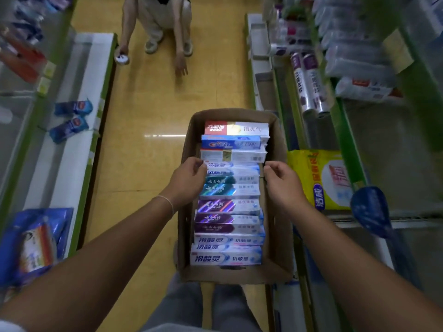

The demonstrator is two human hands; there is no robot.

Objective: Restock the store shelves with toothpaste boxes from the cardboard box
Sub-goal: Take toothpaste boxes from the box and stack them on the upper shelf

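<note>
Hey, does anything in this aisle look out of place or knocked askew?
Two blue packets lie loose and crooked on the left lower shelf. The toothpaste boxes sit neatly stacked in the cardboard box.

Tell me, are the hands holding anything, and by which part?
Both hands, left and right, seem to pinch one white-blue toothpaste box by its two short ends, inside the cardboard box.

Landmark: yellow floor (148, 111), the aisle strip.
Far end of floor: a crouching person (158, 22), one hand on a small round tin (121, 59).
Left of floor: two blue packets (72, 118); nearer, a blue bag (33, 245).
Right of floor: yellow pack (321, 180), purple-labelled rolls (309, 85), white wrapped packs (359, 63).
</note>
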